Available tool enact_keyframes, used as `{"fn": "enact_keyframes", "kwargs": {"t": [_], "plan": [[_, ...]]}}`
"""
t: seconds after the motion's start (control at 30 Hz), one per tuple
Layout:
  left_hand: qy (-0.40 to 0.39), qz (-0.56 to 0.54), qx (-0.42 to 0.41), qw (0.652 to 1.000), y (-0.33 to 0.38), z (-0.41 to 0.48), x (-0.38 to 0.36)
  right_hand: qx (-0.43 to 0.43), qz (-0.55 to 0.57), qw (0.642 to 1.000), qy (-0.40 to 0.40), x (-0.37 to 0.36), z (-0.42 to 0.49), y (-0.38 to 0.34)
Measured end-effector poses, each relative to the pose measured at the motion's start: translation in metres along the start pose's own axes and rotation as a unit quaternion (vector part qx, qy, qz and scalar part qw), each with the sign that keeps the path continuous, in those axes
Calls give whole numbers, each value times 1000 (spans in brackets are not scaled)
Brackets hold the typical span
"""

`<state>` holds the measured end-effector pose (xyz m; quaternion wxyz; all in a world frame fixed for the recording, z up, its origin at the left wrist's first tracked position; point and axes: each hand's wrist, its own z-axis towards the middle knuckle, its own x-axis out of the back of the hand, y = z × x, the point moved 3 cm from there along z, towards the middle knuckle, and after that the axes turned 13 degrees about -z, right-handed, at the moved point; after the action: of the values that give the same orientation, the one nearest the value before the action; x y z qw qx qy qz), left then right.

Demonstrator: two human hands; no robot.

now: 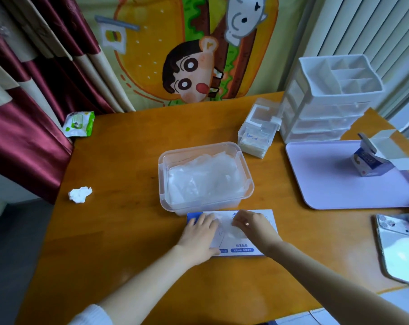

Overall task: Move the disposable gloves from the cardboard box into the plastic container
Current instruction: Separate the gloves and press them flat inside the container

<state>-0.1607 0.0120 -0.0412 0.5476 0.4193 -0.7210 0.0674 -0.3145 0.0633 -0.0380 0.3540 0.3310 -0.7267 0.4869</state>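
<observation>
Centrally, on the wooden table (pixel 128 231), a white-and-blue cardboard box (pixel 243 248) lies flat with its printed face up, its far long edge touching the near wall of the plastic container (pixel 198 146). The container is clear, rectangular and lidless. It holds a loose heap of disposable gloves (pixel 203 177), translucent and crumpled, which covers most of its floor.

Left hand (pixel 200 235): laid palm down on the left part of the box, fingers straight and slightly spread, pressing the box to the table and gripping nothing.

Right hand (pixel 255 227): set over the right half of the box, fingers curled, fingertips pinching a clear glove (pixel 231 231) that lies on the middle of the box's top face. A ring shows on one finger. Whether the glove is fully out of the box cannot be told through the blur.

Surroundings: a crumpled white tissue (pixel 80 194) lies well to the left of the container. A green-and-white wipes pack (pixel 79 123) sits at the far left corner of the table. Beyond the container to the right stands a small clear drawer unit (pixel 258 130), and just beside it a taller white drawer organizer (pixel 327 102) with open compartments on top. A lilac tray (pixel 327 184) lies to the right, bearing a small blue carton (pixel 372 160) with its flaps open. A phone (pixel 395 249) lies back up at the near right. A cartoon cloth (pixel 187 55) and a dark red curtain (pixel 34 90) hang behind the table.
</observation>
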Motion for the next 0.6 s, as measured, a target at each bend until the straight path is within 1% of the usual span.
{"fn": "enact_keyframes", "kwargs": {"t": [0.1,0.27,0.47,0.6], "plan": [[-27,-31,27,999,-4,2,-3,4,-11,1000,19,10,0,-1],[-40,-18,40,998,-4,6,-1,-11,23,994,109,43,-7,5],[-52,-7,46,998,-2,8,-2,-27,102,964,245,82,-14,2],[-63,-29,33,997,-2,5,7,-16,102,949,298,103,-16,-9]]}}
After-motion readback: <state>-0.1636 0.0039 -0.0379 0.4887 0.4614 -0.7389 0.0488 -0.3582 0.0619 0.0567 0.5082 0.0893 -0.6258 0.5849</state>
